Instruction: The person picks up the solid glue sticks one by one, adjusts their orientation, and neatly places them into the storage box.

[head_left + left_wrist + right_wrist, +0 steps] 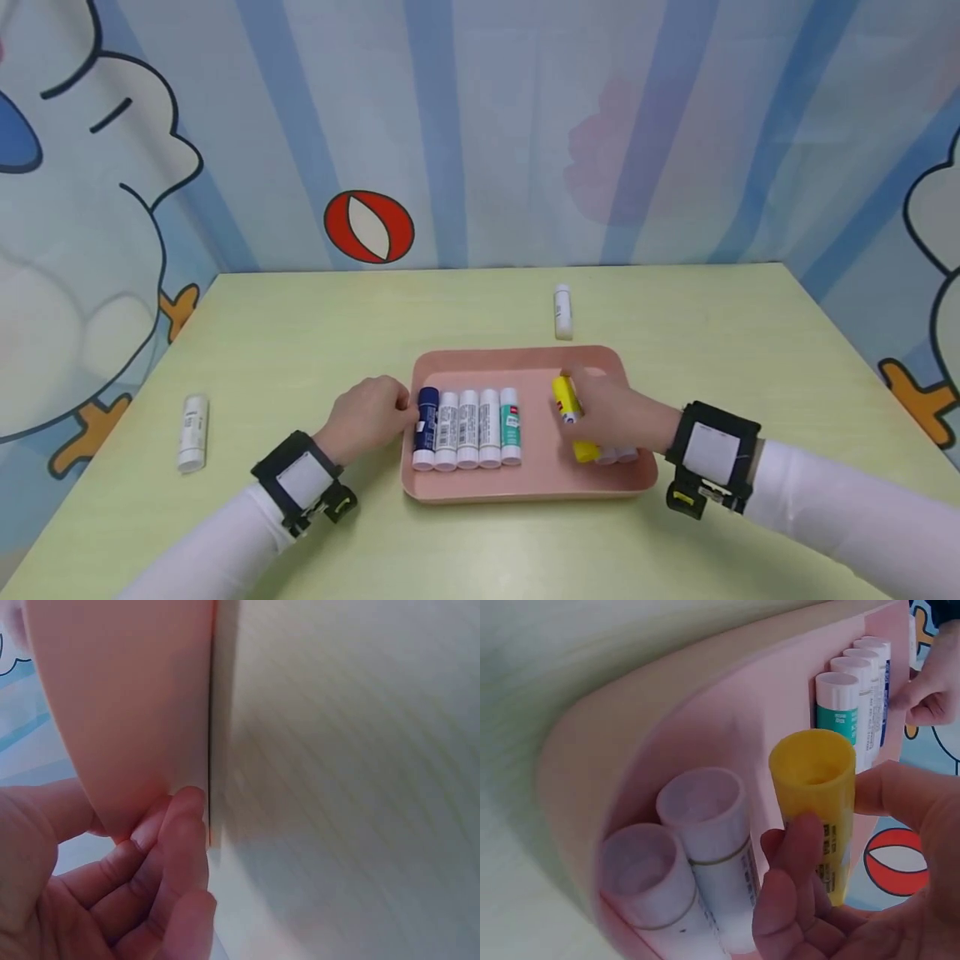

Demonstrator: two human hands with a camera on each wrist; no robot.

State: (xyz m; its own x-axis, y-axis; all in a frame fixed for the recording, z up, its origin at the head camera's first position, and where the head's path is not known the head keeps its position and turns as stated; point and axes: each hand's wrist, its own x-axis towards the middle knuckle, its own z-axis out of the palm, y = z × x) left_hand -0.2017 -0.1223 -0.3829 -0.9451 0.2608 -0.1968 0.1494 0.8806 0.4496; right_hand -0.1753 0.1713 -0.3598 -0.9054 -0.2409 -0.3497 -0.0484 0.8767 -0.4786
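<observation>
Five capped glue sticks (467, 427) lie side by side in a row at the left end of the shallow pink plastic tray (517, 364), navy one outermost, teal-labelled one innermost. My left hand (366, 417) sits at the tray's left edge, fingertips (184, 817) pinching the rim, probably to steady the tray. My right hand (618, 414) is clamped on a yellow plastic glue stick (566, 400), thumb on one side, fingers (791, 855) on the other, holding it over the tray's right end, angled as if to go next to the ones there.

Right wrist view shows what the head view hides: two white glue sticks (697, 855) lying touching in the tray's right corner, under my palm. Left wrist view only gives rim and blurred worktop (352, 772).

Outside the tray, one white glue stick (562, 311) lies near the worktop's far edge, another (192, 432) near the left edge, both well apart from it.
</observation>
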